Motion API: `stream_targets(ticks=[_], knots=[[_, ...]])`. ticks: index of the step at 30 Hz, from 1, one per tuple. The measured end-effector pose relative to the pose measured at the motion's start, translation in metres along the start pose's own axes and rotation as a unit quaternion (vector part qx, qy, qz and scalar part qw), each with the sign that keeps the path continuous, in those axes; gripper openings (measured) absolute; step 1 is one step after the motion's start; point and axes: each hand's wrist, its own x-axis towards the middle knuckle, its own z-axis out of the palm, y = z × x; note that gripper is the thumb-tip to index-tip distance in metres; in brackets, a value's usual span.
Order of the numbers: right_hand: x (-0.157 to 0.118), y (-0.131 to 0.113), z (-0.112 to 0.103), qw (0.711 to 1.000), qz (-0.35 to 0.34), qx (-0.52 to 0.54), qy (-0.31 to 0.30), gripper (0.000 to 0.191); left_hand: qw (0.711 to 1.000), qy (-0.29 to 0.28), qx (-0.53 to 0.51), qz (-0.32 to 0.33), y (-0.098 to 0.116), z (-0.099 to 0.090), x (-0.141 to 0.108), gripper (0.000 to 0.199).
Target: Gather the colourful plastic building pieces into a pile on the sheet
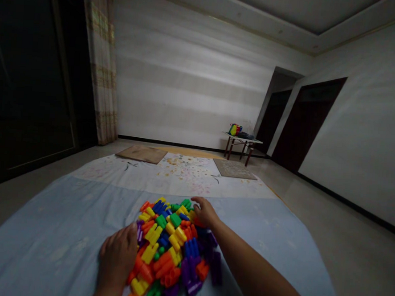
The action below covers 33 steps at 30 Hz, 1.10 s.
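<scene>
Blocks: I see a heap of bright plastic interlocking building blocks (173, 249) on the pale blue bedsheet (62, 220) spread over the floor, between my two hands.
Left hand (119, 257): lies flat, fingers together, grip holding nothing, pressed against the heap's left edge.
Right hand (206, 212): fingers loosely spread, resting on the heap's far right corner, nothing clasped.
Far off: a small worktop (241, 140) carries a multicoloured bag (235, 129).
Unclear: the heap's near edge is cut off; dim light blurs single blocks.

Both hands rest on a pile of plastic blocks (173, 249) on a pale blue sheet (62, 229). The left hand (117, 257) presses its near-left edge. The right hand (205, 212) touches the far side.
</scene>
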Motion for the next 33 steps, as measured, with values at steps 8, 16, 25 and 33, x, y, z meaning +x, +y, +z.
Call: stream_targets(ticks=[8, 16, 25, 33], knots=[[0.044, 0.002, 0.031, 0.994, 0.049, -0.034, -0.088, 0.053, 1.000, 0.023, 0.004, 0.006, 0.000, 0.000, -0.002, 0.037], [0.040, 0.023, 0.003, 0.992, 0.099, -0.030, -0.074, 0.031, 0.999, 0.041, 0.011, -0.001, 0.002, -0.002, -0.003, 0.036], [0.036, 0.009, 0.017, 0.993, 0.089, 0.034, -0.065, 0.042, 0.999, 0.032, 0.012, 0.009, -0.001, 0.002, -0.002, 0.037], [0.033, 0.002, 0.003, 0.975, 0.104, 0.166, -0.101, 0.023, 1.000, 0.022, 0.004, 0.001, 0.003, -0.010, 0.000, 0.037]])
